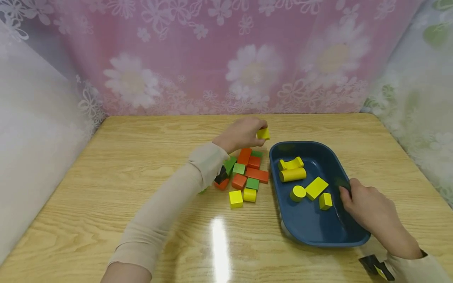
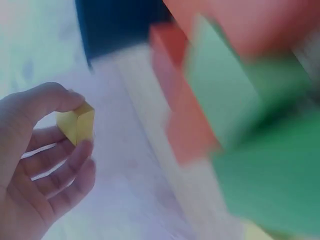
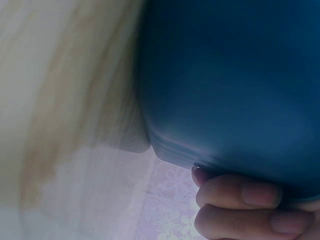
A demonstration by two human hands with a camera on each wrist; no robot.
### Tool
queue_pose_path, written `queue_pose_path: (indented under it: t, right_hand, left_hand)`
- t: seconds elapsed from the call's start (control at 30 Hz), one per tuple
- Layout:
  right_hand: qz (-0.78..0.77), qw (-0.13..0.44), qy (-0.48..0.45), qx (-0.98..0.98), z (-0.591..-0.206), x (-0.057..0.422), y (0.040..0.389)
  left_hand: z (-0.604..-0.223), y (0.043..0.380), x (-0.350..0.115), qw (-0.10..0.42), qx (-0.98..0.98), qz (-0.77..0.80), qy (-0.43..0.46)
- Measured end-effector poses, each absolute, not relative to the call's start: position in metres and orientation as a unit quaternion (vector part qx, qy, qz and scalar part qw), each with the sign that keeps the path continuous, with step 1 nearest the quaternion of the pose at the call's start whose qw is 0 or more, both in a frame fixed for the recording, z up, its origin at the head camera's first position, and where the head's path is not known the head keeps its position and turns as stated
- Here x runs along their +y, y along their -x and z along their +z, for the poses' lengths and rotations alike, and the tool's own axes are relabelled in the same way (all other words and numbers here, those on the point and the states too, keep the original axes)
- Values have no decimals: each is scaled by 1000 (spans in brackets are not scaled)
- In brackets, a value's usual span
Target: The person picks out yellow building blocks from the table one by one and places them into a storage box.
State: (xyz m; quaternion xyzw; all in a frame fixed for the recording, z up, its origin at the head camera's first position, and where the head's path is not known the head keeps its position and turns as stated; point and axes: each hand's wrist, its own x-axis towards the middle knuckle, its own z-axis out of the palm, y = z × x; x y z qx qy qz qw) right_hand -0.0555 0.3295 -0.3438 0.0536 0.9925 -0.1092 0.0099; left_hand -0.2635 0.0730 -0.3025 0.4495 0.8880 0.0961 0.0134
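Inscriptions: we read none. We find no legible letter, number, brand or sign on the yellow block (image 1: pixel 263 134) in the left hand (image 1: pixel 243 133), on the blue tray (image 1: pixel 304 226) in the right hand's (image 1: pixel 369 206) grip, or on the loose blocks (image 1: pixel 239 169) nearer us than the left grip.

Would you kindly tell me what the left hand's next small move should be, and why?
Probably carry the yellow block rightward and lower it into the blue tray: the left hand pinches it outside the tray's far left corner, the visible pieces inside are all yellow, and the right hand holds the tray's right side.
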Motion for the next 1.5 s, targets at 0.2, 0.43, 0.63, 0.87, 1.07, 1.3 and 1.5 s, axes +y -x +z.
queue_pose_path:
  t: [0.2, 0.43, 0.63, 0.87, 1.07, 1.3, 1.5]
  right_hand:
    - [-111, 10, -52, 992, -343, 329, 55]
    - [-112, 12, -51, 992, -343, 329, 55]
    - [-110, 14, -52, 992, -345, 329, 55]
    - [-108, 2, -46, 993, -345, 330, 56]
    - [-107, 4, -49, 993, -345, 330, 56]
    - [-107, 10, -49, 993, -345, 329, 56]
    - [-109, 9, -52, 993, -345, 330, 56]
  left_hand:
    - [-289, 230, 107, 5, 861, 55, -506]
    - [-301, 209, 131, 22, 842, 53, -536]
    - [-319, 204, 141, 57, 864, 7, -500]
    - [-325, 206, 146, 64, 879, 31, -472]
    - [-329, 204, 149, 68, 885, 24, -460]
    - [-333, 203, 150, 58, 888, 22, -456]
    - [-335, 204, 153, 54, 890, 23, -453]
